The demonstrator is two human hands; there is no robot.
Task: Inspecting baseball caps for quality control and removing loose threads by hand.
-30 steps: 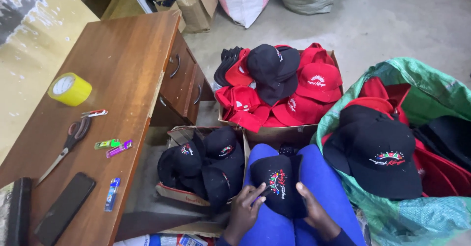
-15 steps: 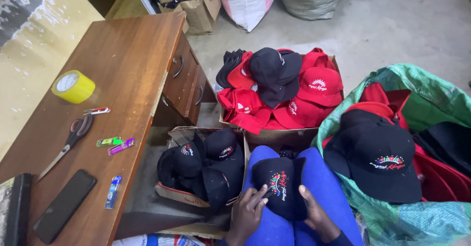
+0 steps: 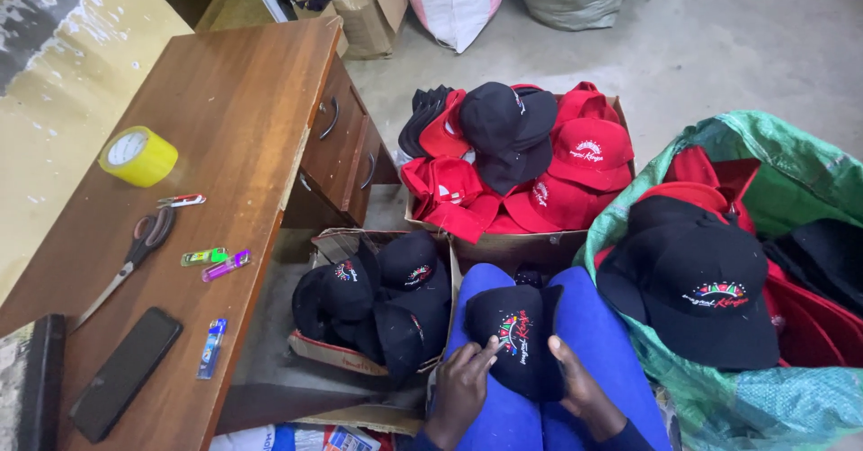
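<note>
Black embroidered cap sits on lap, near centre, between blue-trousered knees. Left hand fingers curled on its left edge, right hand wrapped round its right side; both have hold of it. Cardboard box of black caps just left, box of red and black caps beyond, green sack of caps right. Desk far left carries yellow tape roll, scissors, phone

head cam | looks steeply down | close over lap | desk left
</note>
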